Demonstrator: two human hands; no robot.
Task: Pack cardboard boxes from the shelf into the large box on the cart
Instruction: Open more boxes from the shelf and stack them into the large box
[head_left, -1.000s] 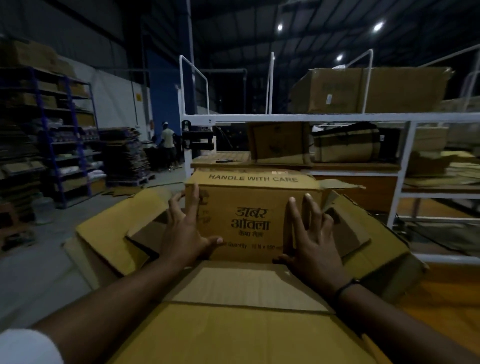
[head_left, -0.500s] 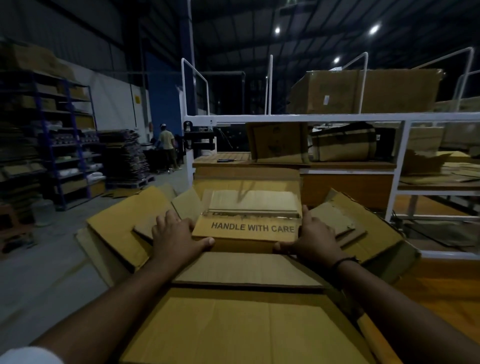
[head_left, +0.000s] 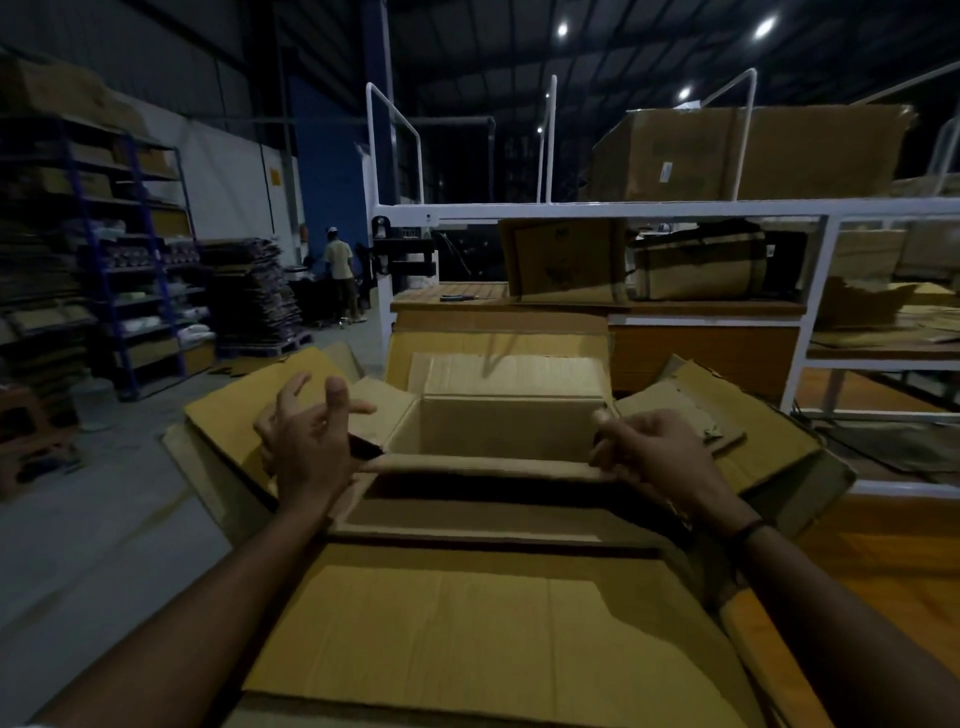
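Left hand (head_left: 311, 441) above left flap of large box (head_left: 467, 623), fingers loosely spread, holding nothing. Right hand (head_left: 654, 457) curled at right edge of its opening; cannot tell if gripping. Flaps splayed open. Cardboard boxes (head_left: 566, 262) sit on shelf (head_left: 571, 210) behind it.

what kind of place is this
Most likely a warehouse: blue storage racks along the wall, a stack of flattened cartons beside them, and a big cardboard box on white shelving.
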